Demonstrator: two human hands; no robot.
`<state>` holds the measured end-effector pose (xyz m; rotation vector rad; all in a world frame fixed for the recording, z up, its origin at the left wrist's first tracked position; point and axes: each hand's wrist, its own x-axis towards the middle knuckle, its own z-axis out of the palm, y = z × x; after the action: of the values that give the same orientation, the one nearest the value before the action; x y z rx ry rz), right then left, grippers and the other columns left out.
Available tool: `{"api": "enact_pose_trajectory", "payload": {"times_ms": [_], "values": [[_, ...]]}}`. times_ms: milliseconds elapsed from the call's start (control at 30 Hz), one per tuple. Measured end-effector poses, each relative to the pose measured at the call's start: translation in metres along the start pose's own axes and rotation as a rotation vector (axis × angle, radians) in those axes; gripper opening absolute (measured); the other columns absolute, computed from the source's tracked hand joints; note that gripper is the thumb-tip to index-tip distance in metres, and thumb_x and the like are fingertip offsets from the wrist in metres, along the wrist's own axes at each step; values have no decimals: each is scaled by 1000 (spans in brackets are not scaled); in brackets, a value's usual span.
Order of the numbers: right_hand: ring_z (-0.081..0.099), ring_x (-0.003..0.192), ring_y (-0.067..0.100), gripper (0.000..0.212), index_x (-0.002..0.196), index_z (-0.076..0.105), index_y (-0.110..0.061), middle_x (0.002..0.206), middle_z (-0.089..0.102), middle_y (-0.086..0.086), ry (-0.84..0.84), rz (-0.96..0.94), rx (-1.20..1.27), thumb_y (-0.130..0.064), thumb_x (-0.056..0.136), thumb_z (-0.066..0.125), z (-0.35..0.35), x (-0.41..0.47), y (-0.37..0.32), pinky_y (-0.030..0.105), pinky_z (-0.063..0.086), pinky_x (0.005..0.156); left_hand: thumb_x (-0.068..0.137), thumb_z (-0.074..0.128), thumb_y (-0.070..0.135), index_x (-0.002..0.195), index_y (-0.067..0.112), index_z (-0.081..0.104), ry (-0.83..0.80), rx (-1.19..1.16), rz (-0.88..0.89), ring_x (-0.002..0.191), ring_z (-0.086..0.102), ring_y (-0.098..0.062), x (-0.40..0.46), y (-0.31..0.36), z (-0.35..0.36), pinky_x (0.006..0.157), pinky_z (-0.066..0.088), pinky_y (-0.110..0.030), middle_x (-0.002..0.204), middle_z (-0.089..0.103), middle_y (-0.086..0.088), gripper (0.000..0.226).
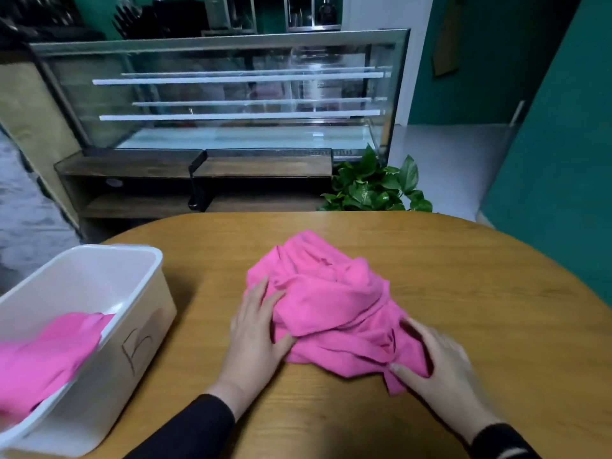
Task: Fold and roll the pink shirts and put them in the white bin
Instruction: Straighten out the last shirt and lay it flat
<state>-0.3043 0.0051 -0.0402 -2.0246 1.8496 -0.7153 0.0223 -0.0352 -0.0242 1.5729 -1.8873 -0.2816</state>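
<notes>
Now, table: a rounded wooden table (pixel 430 276) fills the lower half of the head view, and everything in play sits on it.
Shirt on the table: a crumpled pink shirt (pixel 331 306) lies bunched in a heap at the middle of the tabletop, not folded, creases running every way.
Left hand: the left hand (pixel 256 329) lies on the near-left edge of that heap, fingers fairly straight and spread over the cloth, thumb tucked against the fabric's lower edge; it presses rather than grips.
Right hand: the right hand (pixel 440 362) is at the heap's near-right corner, thumb and curled fingers pinching a fold of the pink fabric; it is slightly blurred.
Sleeves: both forearms wear dark sleeves (pixel 195 429), coming in from the bottom edge.
Bin: the white bin (pixel 139 313) stands at the table's left edge, well apart from the heap, with a handwritten mark on its side wall.
Shirt in the bin: another pink garment (pixel 46 352) lies inside the bin at its near end; whether it is rolled cannot be told.
Background: a glass display case (pixel 231 94) stands beyond the table, and a leafy green plant (pixel 374 187) sits just past the far edge.
</notes>
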Motion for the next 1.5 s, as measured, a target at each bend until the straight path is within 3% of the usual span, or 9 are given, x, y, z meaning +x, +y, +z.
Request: {"api": "enact_pose_trajectory", "payload": {"times_ms": [200, 433, 700, 900, 1000, 1100, 1267, 1400, 1500], "values": [[11, 142, -19, 56, 136, 27, -63, 152, 20, -38, -113, -61, -162, -76, 82, 26, -1, 3, -2, 31, 5, 124, 91, 53, 50, 148, 13, 38, 9, -32, -125, 145, 35, -21, -12, -1, 36, 119, 30, -43, 155, 41, -6, 69], [12, 137, -28, 52, 137, 59, -36, 138, 49, -29, 88, -78, -148, -52, 92, 40, 13, 6, 8, 27, 23, 110, 97, 23, 55, 154, 22, 31, -22, -88, -128, 149, 24, -8, -10, 1, 31, 123, 23, -37, 159, 33, 4, 67], [24, 137, -23, 48, 136, 61, -33, 137, 50, -28, 111, -71, -172, -39, 93, 42, 16, 9, 18, 22, 21, 111, 102, 49, 27, 146, 17, 45, 6, -146, -191, 137, 35, -3, -8, 12, 21, 116, 25, -24, 149, 46, 3, 45], [64, 117, 28, 39, 122, 71, -30, 117, 74, 8, 216, 169, 67, -7, 93, 58, 12, 10, 13, 35, 44, 102, 101, 47, 37, 99, 53, 53, 7, -342, -405, 95, 64, -17, -13, 30, -5, 78, 43, -30, 96, 69, 11, 18], [69, 88, 34, 38, 110, 68, -55, 91, 72, 23, 325, 319, 300, -25, 93, 52, -7, 8, 10, 38, 48, 77, 98, 41, 50, 97, 24, 65, 90, -464, -414, 93, 64, -16, -11, 45, -26, 84, 46, -32, 90, 71, 5, 35], [66, 86, 45, 52, 129, 68, -20, 95, 68, 36, 433, 516, 339, -38, 90, 39, -37, 17, 4, 42, 44, 73, 106, 44, 27, 79, 13, 61, 187, -479, -327, 70, 54, -2, 0, 75, -65, 70, 43, -26, 73, 64, 6, 35], [62, 93, 44, 42, 127, 65, -9, 102, 68, 30, 388, 516, 181, -30, 100, 39, -84, 34, -11, 47, 46, 84, 107, 39, 30, 91, 13, 71, 321, -717, -363, 81, 64, -14, 16, 110, -124, 75, 48, -33, 87, 73, -4, 39], [48, 132, 28, 39, 138, 54, -29, 146, 52, 6, 149, 435, -132, -25, 99, 51, -100, 30, -45, 49, 37, 110, 105, 42, 36, 96, 14, 73, 288, -921, -485, 91, 70, -29, 13, 118, -142, 84, 54, -44, 94, 75, -10, 39], [37, 138, 1, 55, 139, 44, -48, 151, 39, -24, 36, 138, 11, -31, 92, 67, -101, 6, -107, 42, 29, 120, 106, 42, 31, 109, 16, 74, 225, -1084, -545, 107, 69, -31, 6, 125, -145, 101, 50, -49, 107, 74, -14, 35]]}}
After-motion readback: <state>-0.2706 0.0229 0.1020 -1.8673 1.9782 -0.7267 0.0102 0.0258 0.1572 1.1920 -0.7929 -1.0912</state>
